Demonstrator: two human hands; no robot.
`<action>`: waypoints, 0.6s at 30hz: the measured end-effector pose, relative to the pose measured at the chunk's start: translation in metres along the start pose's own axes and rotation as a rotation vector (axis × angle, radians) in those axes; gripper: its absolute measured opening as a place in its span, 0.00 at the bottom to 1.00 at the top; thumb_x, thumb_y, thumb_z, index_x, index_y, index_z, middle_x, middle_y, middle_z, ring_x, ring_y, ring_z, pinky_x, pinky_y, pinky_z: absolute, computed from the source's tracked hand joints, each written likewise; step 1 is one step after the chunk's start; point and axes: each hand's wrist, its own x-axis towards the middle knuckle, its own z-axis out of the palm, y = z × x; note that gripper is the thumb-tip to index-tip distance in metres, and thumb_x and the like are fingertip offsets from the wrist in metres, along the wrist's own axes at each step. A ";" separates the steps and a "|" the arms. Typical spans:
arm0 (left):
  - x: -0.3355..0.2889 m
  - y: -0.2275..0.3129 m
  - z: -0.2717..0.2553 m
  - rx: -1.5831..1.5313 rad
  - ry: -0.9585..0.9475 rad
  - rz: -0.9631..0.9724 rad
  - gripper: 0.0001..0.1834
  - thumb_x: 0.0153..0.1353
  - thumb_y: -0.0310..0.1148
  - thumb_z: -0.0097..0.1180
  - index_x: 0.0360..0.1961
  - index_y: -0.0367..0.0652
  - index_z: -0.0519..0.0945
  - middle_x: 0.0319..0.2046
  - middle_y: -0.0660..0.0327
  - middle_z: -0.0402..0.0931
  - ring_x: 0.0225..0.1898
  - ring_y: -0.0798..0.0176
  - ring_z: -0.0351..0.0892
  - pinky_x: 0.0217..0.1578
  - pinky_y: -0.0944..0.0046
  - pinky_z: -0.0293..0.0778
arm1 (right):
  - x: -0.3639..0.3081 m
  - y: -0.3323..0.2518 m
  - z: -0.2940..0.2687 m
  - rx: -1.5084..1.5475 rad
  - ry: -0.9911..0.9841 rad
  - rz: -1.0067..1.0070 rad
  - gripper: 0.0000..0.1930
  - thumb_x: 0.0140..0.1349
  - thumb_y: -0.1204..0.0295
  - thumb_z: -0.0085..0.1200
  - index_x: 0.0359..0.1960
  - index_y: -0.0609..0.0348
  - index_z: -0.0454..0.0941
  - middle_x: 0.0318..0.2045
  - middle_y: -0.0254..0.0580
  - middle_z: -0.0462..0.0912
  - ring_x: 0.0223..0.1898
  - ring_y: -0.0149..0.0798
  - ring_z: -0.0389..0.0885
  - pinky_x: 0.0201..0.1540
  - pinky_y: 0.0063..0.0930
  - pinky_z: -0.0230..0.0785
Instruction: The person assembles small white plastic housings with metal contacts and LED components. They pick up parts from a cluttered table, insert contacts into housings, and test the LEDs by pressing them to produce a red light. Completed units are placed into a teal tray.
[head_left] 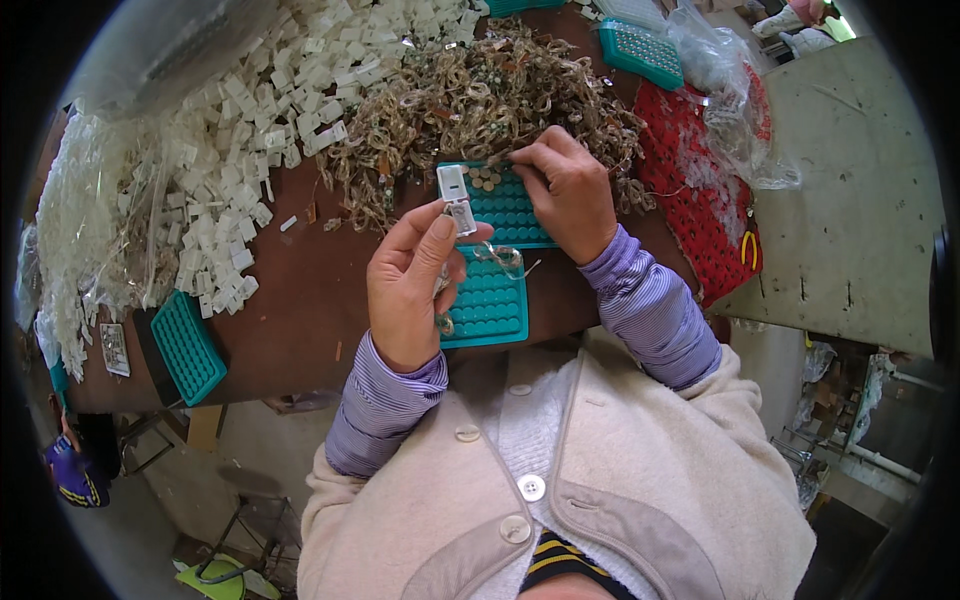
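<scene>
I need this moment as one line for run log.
left hand holds white plastic casing | right hand over teal tray, grip unclear | round discs on tray's far side | tangled wire heap beyond

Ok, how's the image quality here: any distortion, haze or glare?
In the head view throughout: the near edge of the brown table bows; the plastic bag at upper left looks hazy; a bright patch glares at upper right; the left hand and white case look fairly sharp.
</scene>
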 end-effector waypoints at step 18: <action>-0.025 -0.012 0.043 0.338 -0.084 0.129 0.20 0.71 0.26 0.69 0.63 0.39 0.84 0.43 0.65 0.87 0.39 0.77 0.81 0.38 0.75 0.77 | -0.047 -0.052 -0.059 0.352 0.134 -0.182 0.08 0.59 0.84 0.66 0.38 0.63 0.84 0.33 0.44 0.80 0.32 0.45 0.84 0.32 0.35 0.78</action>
